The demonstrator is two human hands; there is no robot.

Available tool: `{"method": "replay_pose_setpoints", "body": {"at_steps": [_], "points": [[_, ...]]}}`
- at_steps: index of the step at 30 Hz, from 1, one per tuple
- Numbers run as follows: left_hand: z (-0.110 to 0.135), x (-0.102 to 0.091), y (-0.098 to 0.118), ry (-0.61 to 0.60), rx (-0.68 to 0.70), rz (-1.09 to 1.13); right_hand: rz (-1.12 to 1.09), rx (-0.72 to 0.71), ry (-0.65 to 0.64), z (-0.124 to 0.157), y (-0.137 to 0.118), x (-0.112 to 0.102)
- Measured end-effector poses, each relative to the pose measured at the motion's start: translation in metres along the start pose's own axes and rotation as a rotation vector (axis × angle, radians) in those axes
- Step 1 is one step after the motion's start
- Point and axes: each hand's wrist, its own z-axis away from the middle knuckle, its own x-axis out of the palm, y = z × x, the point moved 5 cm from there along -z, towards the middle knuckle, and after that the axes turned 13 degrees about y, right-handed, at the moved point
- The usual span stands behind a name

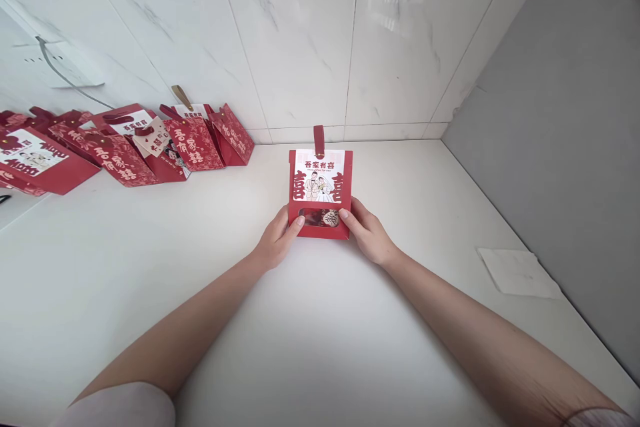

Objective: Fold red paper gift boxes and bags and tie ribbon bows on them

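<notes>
A red wedding favor box [321, 177] stands upright on the white table, its front towards me. Its white label shows a cartoon couple and red characters, and a dark red strap loop rises from the top. Through the clear window low on the front, dark red contents show in part. My left hand [277, 237] grips the box's lower left side, thumb on the front. On the lower right side my right hand [369, 230] holds it the same way. The fingers of both hands behind the box are hidden.
Several red favor boxes [199, 143] with straps stand and lean in a row along the tiled wall at the left. A socket panel [63, 65] with a grey cable is on that wall. A white tissue [520, 273] lies at the table's right edge, beside a grey surface [575, 133].
</notes>
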Motion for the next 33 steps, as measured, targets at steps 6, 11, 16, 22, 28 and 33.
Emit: {"method": "replay_pose_setpoints", "body": {"at_steps": [6,11,16,22,28,33], "points": [[-0.0001,-0.0002,-0.0010,0.002,-0.008,0.005,0.003,0.003,0.007,0.0000,-0.0001,0.0000],[-0.0002,-0.0005,-0.0007,-0.001,-0.002,-0.005,0.001,0.002,0.005,-0.0004,-0.0005,0.0005],[-0.0005,-0.0003,0.0001,-0.005,0.004,0.000,0.022,0.000,0.007,-0.0007,0.0000,0.0001],[0.0004,-0.0002,0.0005,-0.006,-0.005,-0.001,0.020,-0.004,0.014,-0.0005,-0.0003,-0.0002],[-0.0002,-0.0008,-0.0013,0.008,-0.001,-0.009,0.016,-0.002,0.011,-0.0003,-0.0006,0.0000],[0.0001,0.0000,-0.0005,0.005,-0.007,0.015,0.034,-0.006,0.017,-0.0010,0.0013,-0.0007]]}}
